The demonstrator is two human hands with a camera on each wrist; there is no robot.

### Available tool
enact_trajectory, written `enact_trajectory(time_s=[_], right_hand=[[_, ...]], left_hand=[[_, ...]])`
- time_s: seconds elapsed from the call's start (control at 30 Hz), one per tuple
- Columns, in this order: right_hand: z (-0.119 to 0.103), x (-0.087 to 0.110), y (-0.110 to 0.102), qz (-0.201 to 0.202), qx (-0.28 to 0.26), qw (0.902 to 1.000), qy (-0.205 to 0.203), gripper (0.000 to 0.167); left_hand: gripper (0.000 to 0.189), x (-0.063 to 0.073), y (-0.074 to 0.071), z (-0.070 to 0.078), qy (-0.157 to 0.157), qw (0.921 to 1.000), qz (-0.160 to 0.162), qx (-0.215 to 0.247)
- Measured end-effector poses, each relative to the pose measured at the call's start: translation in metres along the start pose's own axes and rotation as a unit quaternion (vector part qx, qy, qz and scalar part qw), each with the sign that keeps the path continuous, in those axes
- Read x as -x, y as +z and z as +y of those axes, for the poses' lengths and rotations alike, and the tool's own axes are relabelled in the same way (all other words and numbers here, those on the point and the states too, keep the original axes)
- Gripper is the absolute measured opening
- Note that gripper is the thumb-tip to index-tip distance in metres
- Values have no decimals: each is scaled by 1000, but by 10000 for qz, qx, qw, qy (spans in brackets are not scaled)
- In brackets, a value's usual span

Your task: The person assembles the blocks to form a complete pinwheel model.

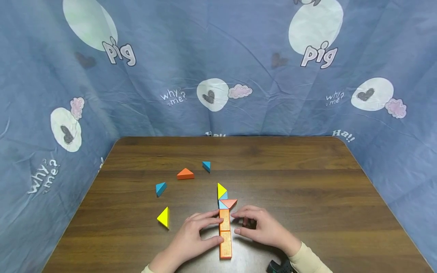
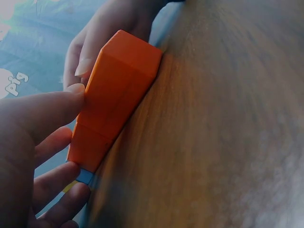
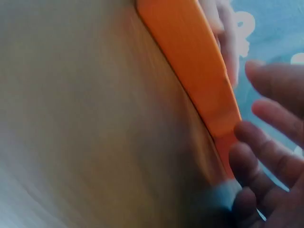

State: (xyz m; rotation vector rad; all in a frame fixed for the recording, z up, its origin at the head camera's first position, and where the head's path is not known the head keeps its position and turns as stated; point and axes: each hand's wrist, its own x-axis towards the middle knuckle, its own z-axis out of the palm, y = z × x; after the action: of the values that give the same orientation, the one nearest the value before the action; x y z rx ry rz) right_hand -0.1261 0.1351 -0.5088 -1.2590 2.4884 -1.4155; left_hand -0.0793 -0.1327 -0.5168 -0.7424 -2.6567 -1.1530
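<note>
Two orange rectangular blocks, a far one (image 1: 224, 219) and a near one (image 1: 226, 246), lie end to end in a straight column. My left hand (image 1: 196, 237) rests along their left side, its thumb (image 2: 71, 97) and fairly straight fingertips at the blocks' edge. To the right of the column is my right hand (image 1: 263, 226), fingers loosely bent and holding nothing, with fingertips close to the far block's side. Beyond the far block, small triangular blocks continue the column: light blue (image 1: 222, 205), salmon-orange (image 1: 230, 203) with its tip jutting right, and yellow (image 1: 221, 190).
Loose triangular blocks lie to the left: a yellow one (image 1: 164, 218), a blue one (image 1: 160, 189), an orange one (image 1: 185, 174) and another blue one (image 1: 206, 166). A black device (image 1: 280, 266) sits by the right wrist. Patterned blue cloth (image 1: 211, 45) hangs behind the wooden table (image 1: 307, 182).
</note>
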Motion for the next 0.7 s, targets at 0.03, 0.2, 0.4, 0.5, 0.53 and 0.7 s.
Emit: enact_trajectory(time_s=[0.03, 0.2, 0.4, 0.5, 0.53, 0.7], right_hand=[[-1, 3, 3, 48, -13, 10000, 18, 34], [-8, 8, 16, 258, 31, 9996, 122, 38], [-10, 7, 24, 420, 428, 9981, -144, 40], [-9, 8, 26, 363, 560, 9978, 6, 41], [-10, 9, 26, 354, 594, 9976, 58, 41], [-10, 9, 24, 362, 593, 9975, 110, 41]], left_hand=[[44, 0, 0, 0, 35, 10000, 24, -1], [44, 0, -1, 0, 104, 9999, 84, -7], [44, -1, -3, 1, 25, 10000, 0, -26], [43, -1, -3, 2, 17, 10000, -44, -36], [43, -1, -2, 2, 18, 10000, -52, -37], [43, -2, -1, 3, -29, 10000, -67, -28]])
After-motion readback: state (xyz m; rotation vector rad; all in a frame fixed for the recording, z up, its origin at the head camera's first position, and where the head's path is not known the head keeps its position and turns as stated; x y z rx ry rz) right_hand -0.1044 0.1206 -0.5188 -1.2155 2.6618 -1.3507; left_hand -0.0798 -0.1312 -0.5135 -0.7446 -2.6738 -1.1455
